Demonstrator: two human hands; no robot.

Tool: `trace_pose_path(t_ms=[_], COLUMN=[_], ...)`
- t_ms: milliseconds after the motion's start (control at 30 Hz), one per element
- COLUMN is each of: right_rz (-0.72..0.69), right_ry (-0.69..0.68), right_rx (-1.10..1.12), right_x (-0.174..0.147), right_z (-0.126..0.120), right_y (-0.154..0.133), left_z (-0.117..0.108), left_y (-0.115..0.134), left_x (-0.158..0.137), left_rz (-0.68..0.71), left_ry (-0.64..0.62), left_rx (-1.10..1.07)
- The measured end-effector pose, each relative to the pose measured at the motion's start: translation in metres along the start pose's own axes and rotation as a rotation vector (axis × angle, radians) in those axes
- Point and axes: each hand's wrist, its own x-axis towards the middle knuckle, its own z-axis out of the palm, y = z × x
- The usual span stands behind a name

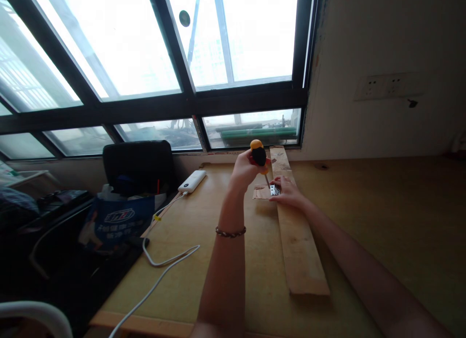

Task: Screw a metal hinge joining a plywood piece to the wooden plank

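My left hand (pixel 243 169), with a braided bracelet on its wrist, is wrapped round the yellow and black handle of a screwdriver (pixel 257 153). The shaft points down, its tip at a small silver metal hinge (pixel 273 190). My right hand (pixel 289 191) grips the hinge between thumb and fingers, against the wood. Under the hinge a short wooden piece (pixel 259 192) sticks out to the left of a long wooden board (pixel 300 250). Whether a screw sits under the tip is too small to tell.
A white power bank (pixel 192 181) lies at the table's left edge, its white cable (pixel 160 265) looping over the tabletop (pixel 382 221). Left of the table stand a black chair (pixel 138 158) and a blue bag (pixel 120 221). Windows and a wall with sockets (pixel 389 86) bound the back.
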Motion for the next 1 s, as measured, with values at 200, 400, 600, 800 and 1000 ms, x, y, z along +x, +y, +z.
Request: trace_pose_path(t_ms=[200,400,600,800,1000], right_rz=[-0.024,0.0,-0.026,0.002,0.028], right_ry=[-0.006,-0.017,-0.057,-0.091,-0.082], right_rx=[-0.051,-0.046,0.242,0.499,0.521], right_x=[-0.002,-0.005,-0.002,0.001,-0.002], right_z=[0.0,-0.001,-0.008,-0.02,-0.021], right_y=[-0.001,-0.006,0.005,0.033,0.036], left_z=[0.0,-0.001,0.001,0.001,0.003], left_y=[0.001,-0.002,-0.003,-0.005,-0.007], left_x=[0.001,0.004,0.005,0.005,0.006], left_rz=[0.021,0.029,0.016,0.006,0.011], left_ry=[0.052,0.097,0.109,0.112,0.113], left_rx=[-0.021,-0.04,-0.066,-0.091,-0.106])
